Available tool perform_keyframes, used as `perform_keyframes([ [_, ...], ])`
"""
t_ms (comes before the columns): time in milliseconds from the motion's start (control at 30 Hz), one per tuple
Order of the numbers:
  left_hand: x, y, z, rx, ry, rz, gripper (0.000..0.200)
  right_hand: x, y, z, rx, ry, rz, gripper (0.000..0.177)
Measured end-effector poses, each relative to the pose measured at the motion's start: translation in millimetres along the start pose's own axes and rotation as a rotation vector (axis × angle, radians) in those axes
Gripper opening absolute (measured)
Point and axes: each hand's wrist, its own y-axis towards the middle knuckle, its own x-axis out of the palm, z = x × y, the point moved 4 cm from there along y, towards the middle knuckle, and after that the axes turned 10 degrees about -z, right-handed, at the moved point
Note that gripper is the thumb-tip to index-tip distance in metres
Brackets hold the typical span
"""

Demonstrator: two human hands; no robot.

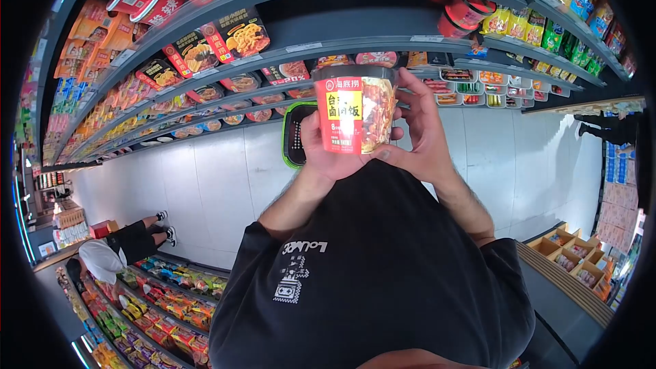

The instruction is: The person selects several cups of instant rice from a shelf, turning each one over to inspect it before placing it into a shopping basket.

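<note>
The cup [353, 115] is held upright in front of the chest, between the two hands, with its red, white and yellow label facing the wearer and its dark lid [352, 73] at the top. The left hand [322, 154] is partly closed around the lower left side of the cup. The right hand [425, 138] is half open at the opposite side: its thumb lies against the lower edge — its fingers are bent along the right side.

A basket [288, 143] with a green rim is located on the pale floor [225, 181], beyond the left hand. Its interior is partly hidden by the cup and hand.

Ahead, curved by the lens, stands a shelf [383, 17] with several tiers. Boxes [244, 33] with food pictures stand at the upper left; bright bags [516, 25] are lined up at the upper right. At the lower left, another person [104, 261] in a white top is beside stocked racks [160, 304]. Packs [85, 24] near the left edge appear to be food pouches, but blur prevents certainty.
</note>
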Motion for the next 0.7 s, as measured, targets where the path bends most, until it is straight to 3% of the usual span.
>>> perform_keyframes([
  [33, 1, -2, 2, 0.002, -0.003, -0.006, 0.1, 1, 1, 0, 0.015, 0.034, -0.004, 0.116],
  [200, -18, -36, 17, -0.133, 0.586, 0.097, 0.101, -3, 6, -5, 0.084, 0.169, -0.066, 0.114],
  [267, 20, -39, 23, -0.163, 0.794, 0.274, 0.103, -3, 6, -11, 0.172, 0.098, -0.158, 0.117],
  [333, 12, -39, 26, -0.185, 0.783, 0.185, 0.107, 2, 7, -14, 0.172, 0.061, -0.207, 0.121],
  [533, 5, -18, 35, 0.121, 0.988, 0.196, 0.101, -7, 41, -29, -0.168, -0.005, -0.021, 0.117],
  [700, 3, -18, 29, 0.148, 1.057, 0.225, 0.091, -38, 146, -86, -0.536, -0.649, 0.282, 0.087],
])
